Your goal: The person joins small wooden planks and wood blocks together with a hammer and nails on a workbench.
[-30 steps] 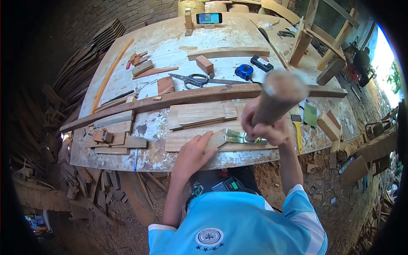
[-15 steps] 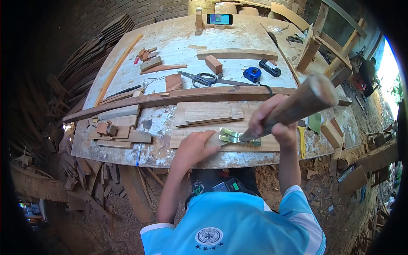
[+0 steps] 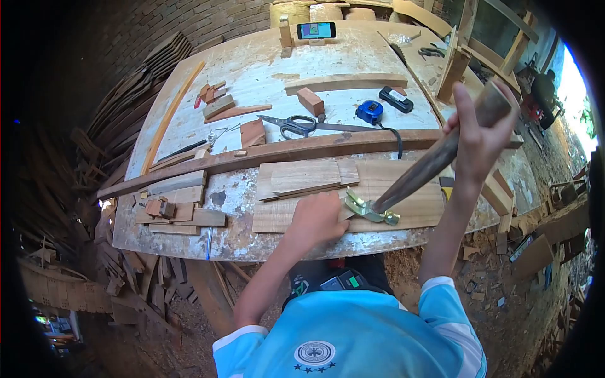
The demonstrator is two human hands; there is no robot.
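Observation:
My right hand (image 3: 482, 142) grips the wooden handle of a claw hammer (image 3: 422, 173) near its upper end, thumb stretched along it. The brass-coloured hammer head (image 3: 372, 209) is low over a wide flat board (image 3: 413, 195), its claw turned to the left. My left hand (image 3: 318, 217) is closed at the board's front edge, just left of the claw, on what looks like a small wood piece (image 3: 346, 213) mostly hidden by the fingers. Behind the hands, thin boards (image 3: 305, 177) lie stacked on the wide board.
A long wooden bar (image 3: 271, 151) crosses the table. Beyond it are scissors (image 3: 296, 126), a blue tape measure (image 3: 370, 111), a wood block (image 3: 313, 101) and a propped phone (image 3: 316, 30). Wood scraps (image 3: 183, 211) and a pen (image 3: 208, 242) lie left; a yellow-handled tool (image 3: 447, 189) is at right.
The hammer handle has swung toward the right, and my right hand has moved up and right with it. My left hand has curled closed and shifted slightly right; the camera view has shifted a little.

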